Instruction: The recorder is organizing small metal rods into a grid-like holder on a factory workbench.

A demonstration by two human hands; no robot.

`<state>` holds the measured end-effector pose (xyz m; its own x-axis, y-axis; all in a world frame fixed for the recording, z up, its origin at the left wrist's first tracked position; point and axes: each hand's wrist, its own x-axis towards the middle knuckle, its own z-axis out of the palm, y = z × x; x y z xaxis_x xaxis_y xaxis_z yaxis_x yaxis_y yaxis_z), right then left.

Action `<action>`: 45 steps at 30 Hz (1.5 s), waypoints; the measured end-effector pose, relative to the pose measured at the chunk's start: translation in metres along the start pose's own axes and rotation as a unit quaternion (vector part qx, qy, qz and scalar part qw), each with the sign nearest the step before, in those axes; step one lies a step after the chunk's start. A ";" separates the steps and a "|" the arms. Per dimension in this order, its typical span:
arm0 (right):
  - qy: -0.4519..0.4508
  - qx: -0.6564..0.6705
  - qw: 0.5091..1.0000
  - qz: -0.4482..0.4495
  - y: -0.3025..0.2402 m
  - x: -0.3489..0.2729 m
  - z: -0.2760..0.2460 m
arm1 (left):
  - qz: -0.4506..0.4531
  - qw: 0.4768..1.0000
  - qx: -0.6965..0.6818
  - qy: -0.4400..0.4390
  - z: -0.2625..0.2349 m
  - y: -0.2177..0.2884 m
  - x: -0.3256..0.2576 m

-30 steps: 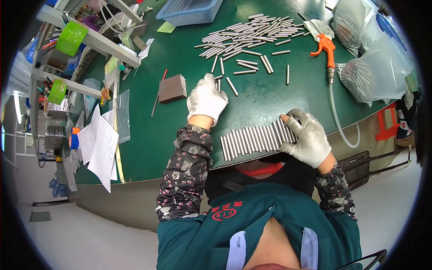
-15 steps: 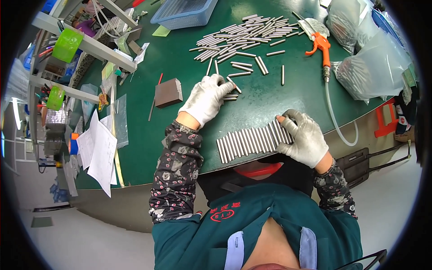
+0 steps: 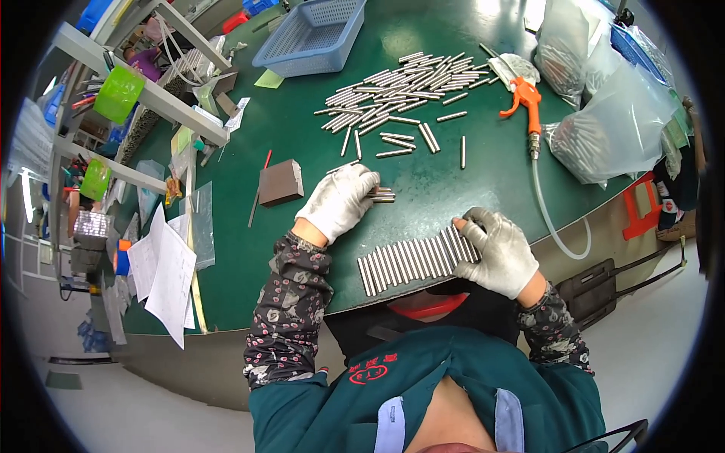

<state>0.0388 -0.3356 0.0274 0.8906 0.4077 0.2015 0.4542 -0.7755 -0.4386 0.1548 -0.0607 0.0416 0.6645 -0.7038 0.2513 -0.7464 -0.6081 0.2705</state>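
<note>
Several short, shiny metal pins [image 3: 384, 195] stick out from the curled fingers of my left hand [image 3: 337, 204], which wears a whitish glove. Another pin [image 3: 342, 167] shows just beyond that hand's knuckles. My right hand [image 3: 500, 255], also gloved with a bare fingertip showing, is closed around the right end of a row of pins [image 3: 408, 263]. These pins lie side by side near the table's front edge. Farther back is a loose heap of similar pins [image 3: 411, 87], with a few scattered singly toward me. My left palm and the pin ends inside it are hidden.
A brown block [image 3: 281, 183] sits left of my left hand. Behind are a blue basket [image 3: 321, 53] and an orange air gun [image 3: 526, 106] with a clear hose. Plastic bags of pins [image 3: 604, 132] stand right. Papers [image 3: 162, 264] hang at the left edge beside a shelf frame.
The whole view has shifted slightly. The pin that stuck out at my left fingertips has changed place, and several pins now show together there. My right hand stays at the row's end.
</note>
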 end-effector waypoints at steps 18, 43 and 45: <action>0.021 -0.021 1.000 -0.005 0.000 0.000 0.000 | -0.346 0.929 0.107 -0.080 -0.006 0.007 -0.005; 0.017 -0.047 0.999 0.008 -0.003 0.002 0.001 | -0.413 0.895 0.169 0.006 0.000 0.044 -0.058; 0.012 -0.039 0.999 0.010 -0.003 0.004 -0.001 | -0.403 0.902 0.156 -0.008 0.001 0.046 -0.060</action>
<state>0.0412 -0.3314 0.0304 0.8996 0.3799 0.2153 0.4353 -0.8196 -0.3725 0.0806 -0.0474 0.0380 0.9971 0.0089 0.0757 0.0024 -0.9964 0.0844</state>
